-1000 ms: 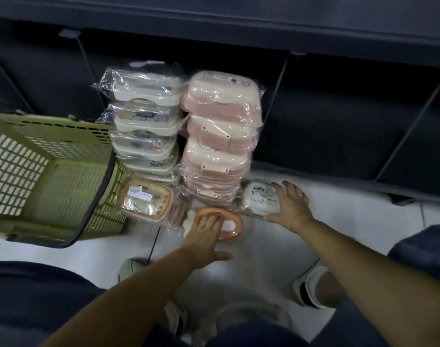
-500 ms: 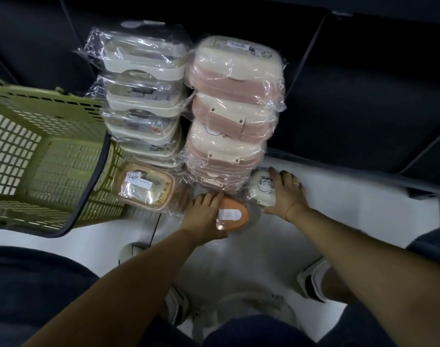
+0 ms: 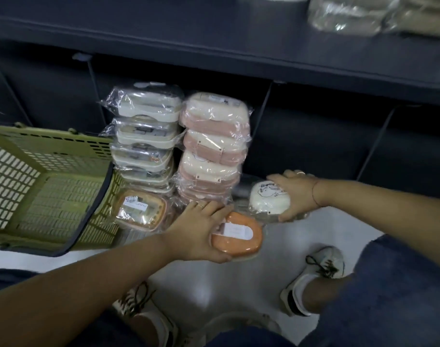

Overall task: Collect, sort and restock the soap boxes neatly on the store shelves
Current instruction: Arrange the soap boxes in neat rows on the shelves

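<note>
Since half a second ago the left hand (image 3: 196, 231) and the right hand (image 3: 299, 194) have each raised a box from the pale, glossy floor (image 3: 213, 284), and the view has tipped upward to take in an upper shelf. A dark shelf unit (image 3: 213, 43) fills the background. Blurred wrapped packs (image 3: 351, 13) lie on its top board, and thin dividers split the shadowed bay beneath. At the left a green mesh basket (image 3: 11, 176) lies tipped on its side on the floor. Just beside it, in front of the low bay, stand two stacks of wrapped soap boxes touching each other: a white stack (image 3: 146, 141) and, to its right, a pink stack (image 3: 213, 146). A clear-wrapped orange-rimmed box (image 3: 141, 210) leans between the basket and the white stack. White shoes (image 3: 321, 269) rest on the floor below. The left hand grips an orange soap box (image 3: 239, 237) with a white label, fingers over its far edge and thumb beneath, near the foot of the pink stack. The right hand grasps a white soap box (image 3: 269, 201) in loose wrap, just beside the orange one and slightly higher.
</note>
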Available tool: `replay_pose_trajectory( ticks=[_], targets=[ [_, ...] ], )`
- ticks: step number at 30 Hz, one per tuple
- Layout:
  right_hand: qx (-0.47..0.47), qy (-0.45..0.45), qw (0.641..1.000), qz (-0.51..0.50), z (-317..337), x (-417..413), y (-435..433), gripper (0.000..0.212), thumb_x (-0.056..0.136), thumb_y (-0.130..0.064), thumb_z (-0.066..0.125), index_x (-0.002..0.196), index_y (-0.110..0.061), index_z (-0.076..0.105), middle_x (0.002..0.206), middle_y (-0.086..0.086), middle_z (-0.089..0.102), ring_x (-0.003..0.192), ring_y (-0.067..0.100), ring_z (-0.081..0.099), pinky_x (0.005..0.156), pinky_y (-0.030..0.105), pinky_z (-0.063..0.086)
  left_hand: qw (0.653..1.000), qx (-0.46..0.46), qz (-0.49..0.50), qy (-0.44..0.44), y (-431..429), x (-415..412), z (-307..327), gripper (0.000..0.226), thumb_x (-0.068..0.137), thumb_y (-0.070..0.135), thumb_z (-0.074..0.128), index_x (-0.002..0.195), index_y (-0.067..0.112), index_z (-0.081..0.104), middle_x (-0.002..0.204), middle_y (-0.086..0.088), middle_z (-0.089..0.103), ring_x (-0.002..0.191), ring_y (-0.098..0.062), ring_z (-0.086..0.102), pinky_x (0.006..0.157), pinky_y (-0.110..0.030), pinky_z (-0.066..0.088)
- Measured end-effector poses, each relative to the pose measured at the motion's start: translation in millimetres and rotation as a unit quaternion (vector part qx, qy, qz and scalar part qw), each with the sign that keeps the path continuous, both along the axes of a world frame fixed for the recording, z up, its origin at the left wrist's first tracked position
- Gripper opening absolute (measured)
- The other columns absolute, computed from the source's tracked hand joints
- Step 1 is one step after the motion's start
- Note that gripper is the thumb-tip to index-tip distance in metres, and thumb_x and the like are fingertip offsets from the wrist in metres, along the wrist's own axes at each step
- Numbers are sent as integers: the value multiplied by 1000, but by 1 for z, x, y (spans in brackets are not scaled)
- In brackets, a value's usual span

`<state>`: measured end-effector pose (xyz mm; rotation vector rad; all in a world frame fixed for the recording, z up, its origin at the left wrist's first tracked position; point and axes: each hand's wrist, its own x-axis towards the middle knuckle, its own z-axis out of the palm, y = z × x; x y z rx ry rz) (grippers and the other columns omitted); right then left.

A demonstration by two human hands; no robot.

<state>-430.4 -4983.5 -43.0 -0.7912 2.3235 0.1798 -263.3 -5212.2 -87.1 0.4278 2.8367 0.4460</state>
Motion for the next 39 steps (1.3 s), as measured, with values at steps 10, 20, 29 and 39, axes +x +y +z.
replay_pose_trajectory(
  ticks=[10,20,29,39],
  targets=[
    [-243,186,946,-106,221,-44,62,114,55,-56,84,148,-34,21,135,-14,34,123,7,37,102,23,31,969,87,58,225,-26,-85,180,109,58,84,51,152,40,16,139,21,25,125,-3,26,103,-22,13],
    [-291,330,880,-179,261,-200,24,110,64,-51,84,151,-19,25,143,17,33,133,37,34,115,44,29,955,71,164,235,-46,-210,204,92,73,70,66,150,36,30,143,13,31,130,-16,33,107,-36,17],
    [-219,367,891,-151,247,-244,31,77,80,-49,70,147,-31,37,147,13,39,135,37,34,111,51,31,959,147,153,190,-58,-242,191,91,74,55,75,149,26,33,157,12,22,139,-16,30,119,-47,19],
    [-377,377,846,6,192,-125,-82,72,87,-47,64,148,-21,35,154,7,28,142,26,24,116,40,20,970,-42,187,146,-121,-234,168,134,50,102,-4,155,21,15,162,3,19,149,-13,15,121,-41,6]
  ],
)
